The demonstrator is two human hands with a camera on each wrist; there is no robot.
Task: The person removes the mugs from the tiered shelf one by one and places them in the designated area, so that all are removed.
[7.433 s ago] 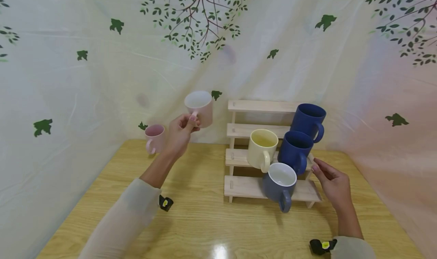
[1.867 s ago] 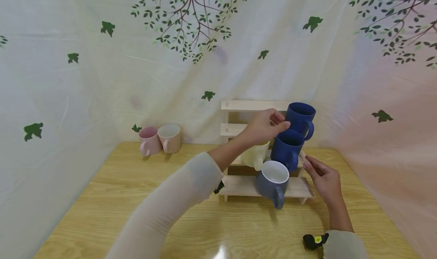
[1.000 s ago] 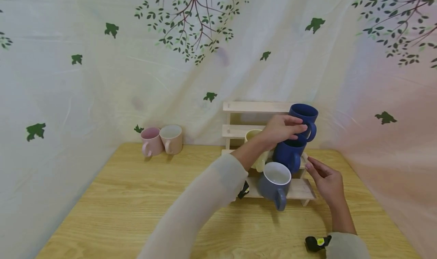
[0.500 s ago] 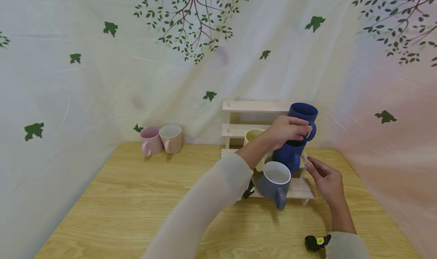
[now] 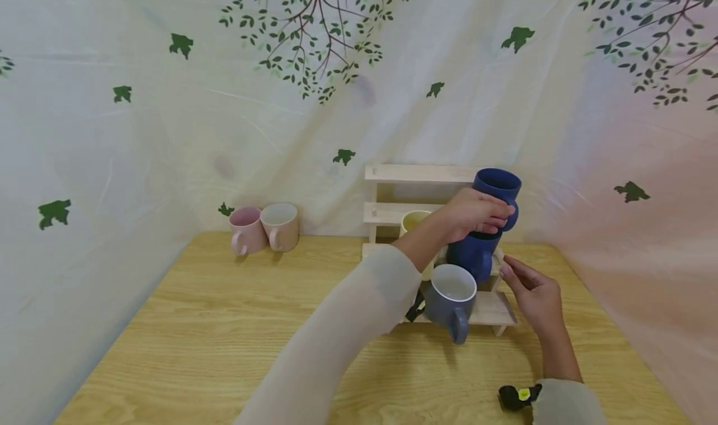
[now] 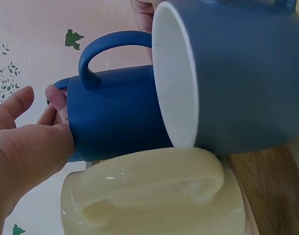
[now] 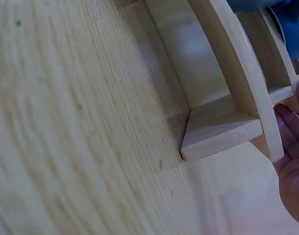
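On the right end of a stepped wooden shelf rack (image 5: 417, 173) stand two dark blue mugs, one above the other. My left hand (image 5: 473, 216) reaches across the lower blue mug (image 5: 473, 257), and its fingers curl at the handle of the upper blue mug (image 5: 498, 182). In the left wrist view the left thumb stands apart from the fingers, and the lower mug hides most of the upper one. My right hand (image 5: 538, 294) pinches the right end of a rack step. A grey-blue mug (image 5: 445, 306) sits on the bottom step. Behind my left forearm is a partly hidden yellow mug (image 5: 414, 220).
At the table's back left, a pink mug (image 5: 248, 230) and a pale peach mug (image 5: 282, 229) stand side by side. A leaf-printed curtain (image 5: 269, 132) hangs behind the wooden table (image 5: 213, 325).
The peach mug, earlier held up in my left hand, now stands beside the pink one. My left hand has since moved right to the upper blue mug's handle. The right hand keeps its place.
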